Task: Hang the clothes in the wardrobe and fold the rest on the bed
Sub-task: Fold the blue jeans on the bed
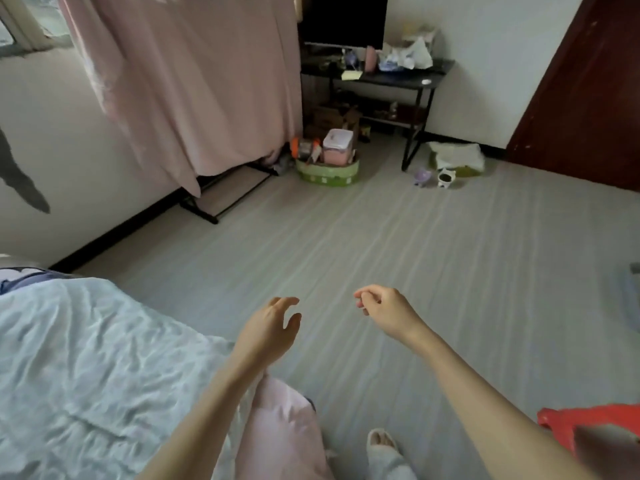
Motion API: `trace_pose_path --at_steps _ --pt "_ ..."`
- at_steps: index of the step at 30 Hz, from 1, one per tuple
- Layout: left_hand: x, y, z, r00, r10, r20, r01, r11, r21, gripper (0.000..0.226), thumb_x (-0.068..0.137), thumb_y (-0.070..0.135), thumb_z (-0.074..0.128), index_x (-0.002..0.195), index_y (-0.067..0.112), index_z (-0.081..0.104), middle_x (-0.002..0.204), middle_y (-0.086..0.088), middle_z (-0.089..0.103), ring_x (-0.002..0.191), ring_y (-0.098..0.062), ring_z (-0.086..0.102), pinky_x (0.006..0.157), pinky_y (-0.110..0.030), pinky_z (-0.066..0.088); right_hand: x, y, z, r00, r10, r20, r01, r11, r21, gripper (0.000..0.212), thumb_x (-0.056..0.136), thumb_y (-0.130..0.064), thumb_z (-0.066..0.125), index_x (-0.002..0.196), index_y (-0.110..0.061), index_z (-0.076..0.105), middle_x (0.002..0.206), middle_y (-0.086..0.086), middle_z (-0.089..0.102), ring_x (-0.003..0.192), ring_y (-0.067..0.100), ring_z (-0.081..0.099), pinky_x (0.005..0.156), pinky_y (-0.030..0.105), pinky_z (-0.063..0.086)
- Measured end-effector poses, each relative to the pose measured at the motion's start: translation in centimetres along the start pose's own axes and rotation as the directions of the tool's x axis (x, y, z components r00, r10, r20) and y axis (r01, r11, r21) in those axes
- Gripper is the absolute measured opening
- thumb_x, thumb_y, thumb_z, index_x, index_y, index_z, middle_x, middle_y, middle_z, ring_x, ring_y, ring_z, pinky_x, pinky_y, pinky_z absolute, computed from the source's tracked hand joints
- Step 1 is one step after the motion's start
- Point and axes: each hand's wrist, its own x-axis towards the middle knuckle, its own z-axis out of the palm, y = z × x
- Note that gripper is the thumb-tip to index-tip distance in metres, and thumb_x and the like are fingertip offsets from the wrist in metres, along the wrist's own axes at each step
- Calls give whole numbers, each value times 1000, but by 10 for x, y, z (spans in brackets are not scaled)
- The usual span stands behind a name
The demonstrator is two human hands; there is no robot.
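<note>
Both your hands hang empty above the floor [415,254]: left hand [268,329] loosely spread beside the bed [86,358], right hand [384,310] loosely curled.

**A lived-in bedroom at home**

A bed [86,358] with a rumpled pale-blue sheet marks this as a home bedroom. Across the grey floor [381,254] from the bed hangs a pink curtain [194,81] below a window. Right of the curtain stands a cluttered dark tabletop [391,77], with pet bowls [434,176] beside its legs.

Black desk [388,79], red stool [568,422]
</note>
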Motion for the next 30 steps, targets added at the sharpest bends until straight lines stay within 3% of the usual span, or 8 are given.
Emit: trace_pose_path --at_steps 3,9,13,17,20,26,30 --pt "57 13 -3 996 -70 -53 67 996 -56 35 98 29 46 131 19 51 131 -1 55 117 -18 53 94 -26 39 67 -9 -16 998 -46 45 46 999 2 24 96 -13 44 104 -8 66 94 6 67 90 21 61 87 34 48" --pt "137 6 -38 944 -260 -204 228 959 -168 33 97 28 49 127 19 56 127 1 58 115 -16 53 92 -25 38 187 -69 -13 968 -131 215 141 989 -33 25 96 -15 43 107 -9 65 99 8 68 95 26 62 88 35 48" --pt "160 -48 -63 816 -479 -323 398 871 -288 32 96 25 50 126 18 57 126 2 58 117 -16 53 97 -30 41 250 -125 35 877 -235 418 268 963 -22 22 96 -14 43 102 -13 64 90 2 65 90 21 61 86 33 47" --pt "192 -123 -82 653 -645 -397 492 760 -425 30 95 21 51 125 16 58 126 3 58 117 -14 53 94 -25 40 318 -173 104 780 -297 551 361 933 -7 21 96 -7 44 101 -7 64 88 6 63 86 21 61 87 37 47" --pt "220 -183 -105 551 -721 -420 526 691 -496 29 95 18 51 122 14 60 124 1 59 116 -15 55 93 -23 40 371 -222 166 708 -318 631 432 901 -31 21 95 -3 43 97 -7 64 84 7 62 81 21 59 80 32 47" --pt "258 -289 -181 383 -793 -474 592 604 -533 29 94 18 52 122 13 60 123 -3 60 111 -17 56 94 -28 42 428 -340 285 516 -376 769 604 796 -16 25 95 -9 42 105 -10 65 92 5 67 88 22 63 83 28 45" --pt "272 -353 -226 297 -832 -468 631 539 -558 29 94 19 50 121 16 60 122 -1 58 105 -16 58 87 -19 40 455 -399 352 383 -387 839 675 737 31 26 94 -14 41 105 -16 65 96 1 70 93 21 65 85 28 46"
